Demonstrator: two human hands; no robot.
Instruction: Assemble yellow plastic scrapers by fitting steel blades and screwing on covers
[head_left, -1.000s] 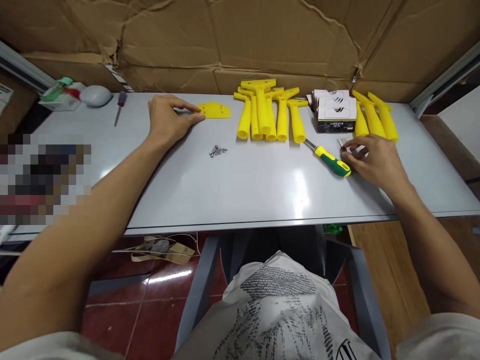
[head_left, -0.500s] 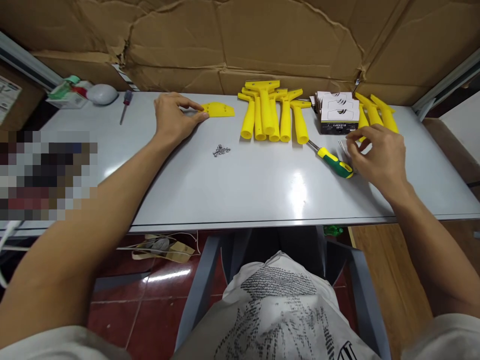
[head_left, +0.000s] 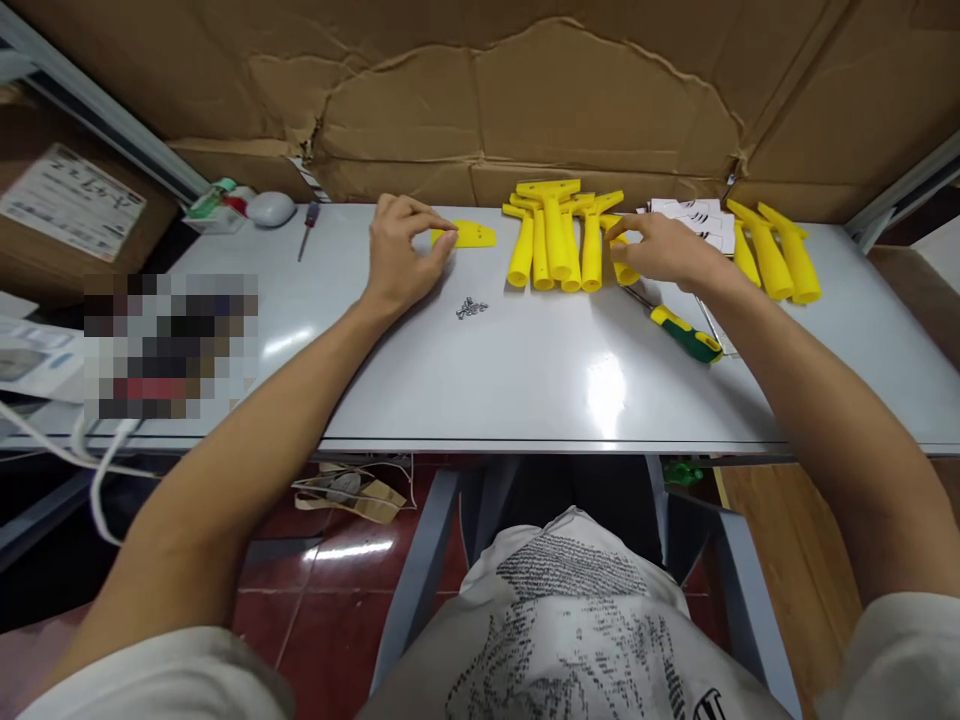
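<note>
clerk: state the position of the left hand (head_left: 405,250).
inspector: at the yellow plate (head_left: 480,236), which lies toward the back of the table (head_left: 525,395), left of the row of scrapers. the thumb and forefinger come close together over the plate's left part; the other fingers are bent. whether the tips pinch the plate or merely rest over it, i cannot tell.

clerk: and the right hand (head_left: 660,248)?
inspector: reached across to the rightmost scraper (head_left: 625,272) of the middle row, with the fingers bent and partly covering it. a firm hold cannot be confirmed from this angle.

clerk: record the rest of that row.
inspector: yellow scrapers (head_left: 555,235), crowded side by side, heads toward the cardboard (head_left: 540,100), the open ends of the handles toward the person.

clerk: small hardware?
inspector: one loose pile of screws (head_left: 471,309), near the plate, on the side closer to the person.

clerk: tools?
inspector: a green and yellow screwdriver (head_left: 686,335) lies aslant below the right hand, its shaft pointing at the row. a smaller screwdriver (head_left: 307,232) lies well apart, on the far left.

clerk: right side of the table?
inspector: white boxes (head_left: 697,222), partly hidden by the right hand and forearm. just beside them, three more scrapers (head_left: 776,260), leaning the same way.
</note>
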